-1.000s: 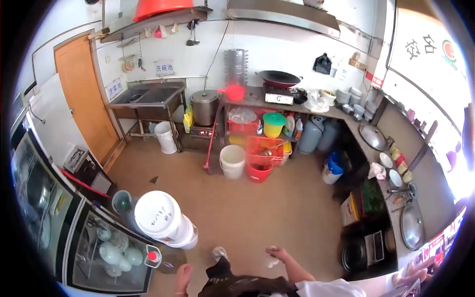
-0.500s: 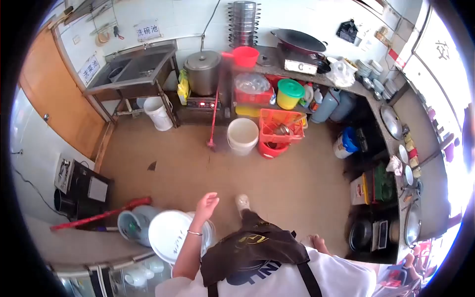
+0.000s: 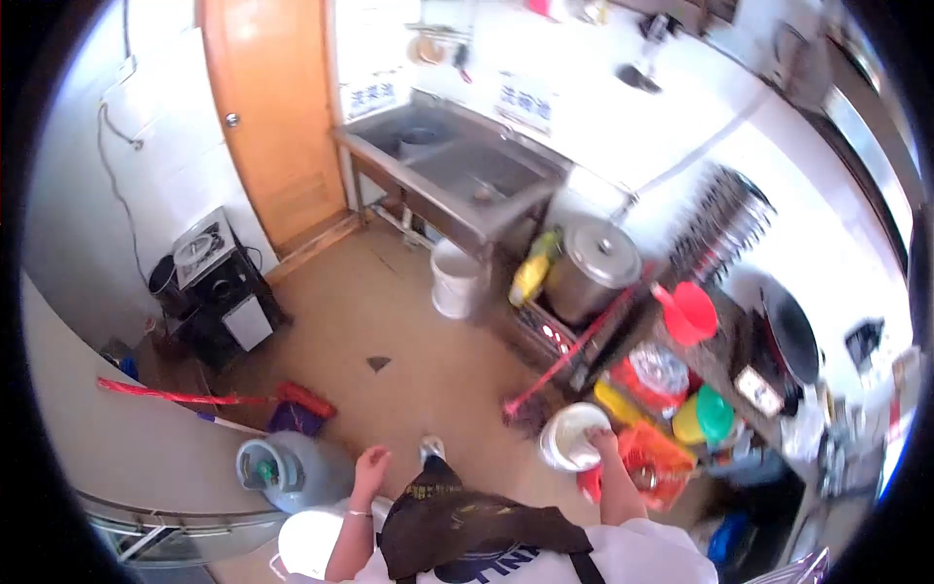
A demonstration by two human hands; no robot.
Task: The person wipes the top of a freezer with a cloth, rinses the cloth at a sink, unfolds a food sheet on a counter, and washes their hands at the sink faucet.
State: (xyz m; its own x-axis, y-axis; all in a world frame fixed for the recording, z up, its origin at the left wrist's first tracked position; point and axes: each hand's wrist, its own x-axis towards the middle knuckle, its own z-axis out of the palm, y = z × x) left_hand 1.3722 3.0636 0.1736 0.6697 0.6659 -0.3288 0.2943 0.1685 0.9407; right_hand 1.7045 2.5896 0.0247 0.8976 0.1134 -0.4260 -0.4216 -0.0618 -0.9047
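Empty, unclenched left hand [image 3: 371,469] near grey metal gas cylinder [image 3: 309,475], right hand [image 3: 602,445] by round white plastic bucket [image 3: 555,451], grip unclear

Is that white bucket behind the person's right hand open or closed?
Open: no lid covers the white bucket, and its inside shows past the right hand.

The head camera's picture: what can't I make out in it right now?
In the head view:
Right hand: fingers blurred over the white bucket; touching or not, I can't tell.
Red bucket: mostly hidden by the white bucket, right forearm and orange basket.
White tub: partly covered by the left forearm.
Wall sign: lettering smeared by blur.
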